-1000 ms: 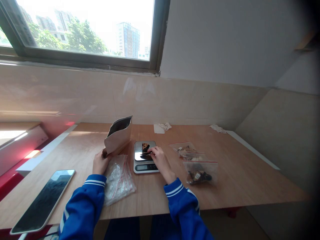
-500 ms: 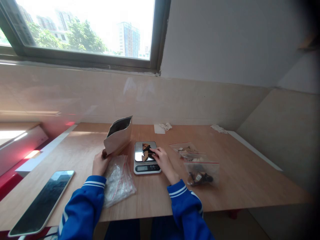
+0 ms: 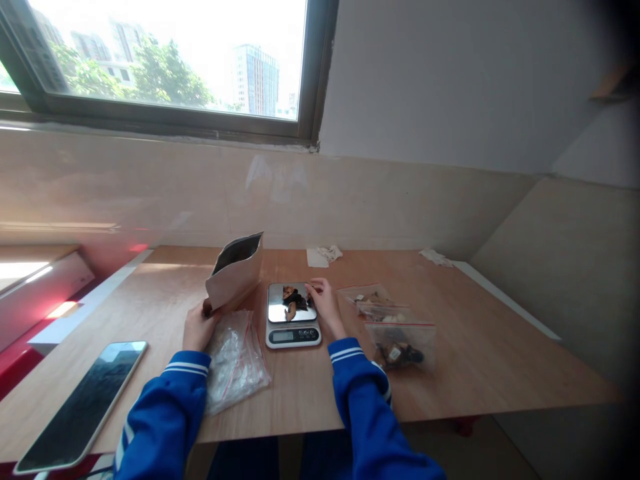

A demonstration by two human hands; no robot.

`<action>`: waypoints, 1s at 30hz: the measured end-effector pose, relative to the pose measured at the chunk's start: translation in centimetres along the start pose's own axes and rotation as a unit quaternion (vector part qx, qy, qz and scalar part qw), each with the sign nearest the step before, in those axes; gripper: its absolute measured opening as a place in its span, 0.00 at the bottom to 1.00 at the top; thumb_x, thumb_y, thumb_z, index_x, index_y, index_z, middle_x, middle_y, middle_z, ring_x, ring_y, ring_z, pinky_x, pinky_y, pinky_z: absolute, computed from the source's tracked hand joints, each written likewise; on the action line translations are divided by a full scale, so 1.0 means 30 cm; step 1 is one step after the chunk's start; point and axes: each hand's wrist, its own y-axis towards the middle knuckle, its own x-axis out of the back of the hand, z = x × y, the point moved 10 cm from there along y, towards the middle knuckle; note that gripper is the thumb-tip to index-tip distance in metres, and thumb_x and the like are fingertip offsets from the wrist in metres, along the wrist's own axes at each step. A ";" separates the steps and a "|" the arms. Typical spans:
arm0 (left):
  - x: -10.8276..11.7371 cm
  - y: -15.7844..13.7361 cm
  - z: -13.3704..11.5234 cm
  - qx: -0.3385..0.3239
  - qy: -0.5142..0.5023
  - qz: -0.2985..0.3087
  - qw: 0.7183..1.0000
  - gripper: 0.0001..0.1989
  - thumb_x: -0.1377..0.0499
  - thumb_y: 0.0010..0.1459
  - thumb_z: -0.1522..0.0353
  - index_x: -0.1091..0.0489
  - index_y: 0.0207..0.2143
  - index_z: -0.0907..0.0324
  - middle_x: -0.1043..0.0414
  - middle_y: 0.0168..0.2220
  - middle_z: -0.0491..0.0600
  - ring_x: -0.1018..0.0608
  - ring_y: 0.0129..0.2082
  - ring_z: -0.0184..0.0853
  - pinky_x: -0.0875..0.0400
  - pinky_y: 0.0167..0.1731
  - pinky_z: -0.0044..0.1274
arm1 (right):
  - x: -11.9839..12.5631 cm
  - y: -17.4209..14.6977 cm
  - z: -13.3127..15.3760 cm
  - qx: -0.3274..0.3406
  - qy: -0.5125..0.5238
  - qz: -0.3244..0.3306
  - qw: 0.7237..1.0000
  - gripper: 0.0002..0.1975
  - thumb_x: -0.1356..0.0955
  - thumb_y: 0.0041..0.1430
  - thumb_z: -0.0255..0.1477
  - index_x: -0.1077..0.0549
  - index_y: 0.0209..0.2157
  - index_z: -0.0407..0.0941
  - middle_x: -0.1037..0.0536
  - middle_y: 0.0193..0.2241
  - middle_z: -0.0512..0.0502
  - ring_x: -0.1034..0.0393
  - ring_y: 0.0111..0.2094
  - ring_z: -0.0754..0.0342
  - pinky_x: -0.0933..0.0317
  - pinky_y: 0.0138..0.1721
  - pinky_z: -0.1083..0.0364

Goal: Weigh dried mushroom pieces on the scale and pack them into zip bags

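A white kitchen scale [image 3: 293, 337] with a mirror-like plate carries a small pile of brown and black dried pieces [image 3: 294, 303]. My right hand [image 3: 327, 308] is at the right edge of the plate, thumb and fingers drawn together beside the pile; whatever sits between the fingertips is too small to make out. To the left, a paper pouch [image 3: 234, 283] stands tilted with its mouth gaping. My left hand [image 3: 199, 328] is closed at the pouch's lower left corner, with something dark showing at the fingertips. Clear zip bags [image 3: 237, 370] lie flat beside that hand.
Right of the scale are zip bags of dried pieces, the nearest bag [image 3: 403, 350] holding dark ones. A phone [image 3: 83, 407] lies at the left front. Crumpled tissue [image 3: 330, 253] is at the back, more tissue [image 3: 436, 257] further right. A wall and window bound the table.
My right hand has drawn back from over the pile to the right edge of the scale plate, uncovering more of the dried pieces. My left hand and the pouch hold their place.
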 end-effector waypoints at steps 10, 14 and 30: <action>-0.004 -0.006 -0.001 -0.007 -0.024 0.002 1.000 0.17 0.42 0.47 0.57 0.27 0.32 0.62 0.24 0.29 0.50 0.24 0.30 0.41 0.32 0.29 0.24 | 0.037 -0.122 0.179 0.142 -0.137 -0.021 0.980 0.15 0.41 0.65 0.36 0.25 0.40 0.47 0.27 0.40 0.44 0.36 0.44 0.50 0.47 0.49 0.49; -0.005 -0.003 -0.013 -0.020 -0.030 -0.001 0.999 0.16 0.43 0.46 0.59 0.27 0.32 0.62 0.24 0.30 0.51 0.24 0.29 0.40 0.32 0.30 0.25 | -0.021 -0.198 0.251 0.197 -0.203 0.058 0.957 0.10 0.35 0.60 0.34 0.25 0.41 0.50 0.28 0.41 0.46 0.37 0.44 0.50 0.46 0.47 0.50; 0.006 -0.011 -0.040 -0.033 -0.064 -0.001 0.997 0.14 0.43 0.46 0.61 0.28 0.30 0.62 0.24 0.29 0.51 0.24 0.30 0.41 0.30 0.32 0.26 | -0.081 -0.272 0.365 0.261 -0.228 0.099 0.933 0.08 0.36 0.62 0.30 0.25 0.38 0.49 0.25 0.35 0.47 0.34 0.40 0.52 0.47 0.43 0.51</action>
